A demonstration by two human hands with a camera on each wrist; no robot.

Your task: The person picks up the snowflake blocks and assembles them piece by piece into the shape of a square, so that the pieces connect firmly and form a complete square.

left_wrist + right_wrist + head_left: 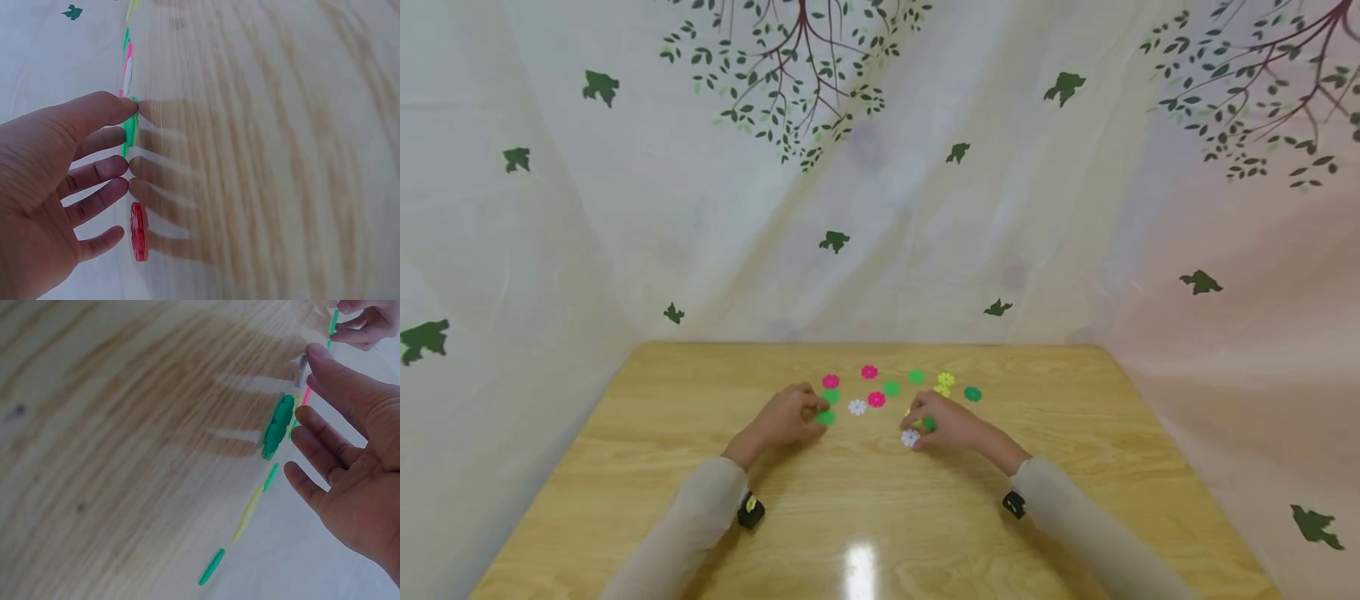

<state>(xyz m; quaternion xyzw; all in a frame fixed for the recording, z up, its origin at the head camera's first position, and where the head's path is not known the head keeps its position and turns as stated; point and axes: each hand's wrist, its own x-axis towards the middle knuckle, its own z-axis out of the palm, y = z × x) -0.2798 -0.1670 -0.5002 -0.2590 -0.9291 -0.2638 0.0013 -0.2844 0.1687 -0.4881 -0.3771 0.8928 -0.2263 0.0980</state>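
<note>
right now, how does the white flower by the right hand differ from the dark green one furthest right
The white flower is pale, the green flower dark. The white flower is at the fingertips of the right hand; the green flower lies untouched. The white flower sits lower in the head view than the green flower. Both are flat, flower-shaped pieces.

Light wooden table (925, 517) with streaky grain. Toward its far side lie small, flat flowers: three pink flowers (869, 372), several green flowers (891, 388), yellow flowers (946, 379) close together, a white flower (857, 407) just beside a pink one, and a dark green flower (973, 393) farthest right.
</note>
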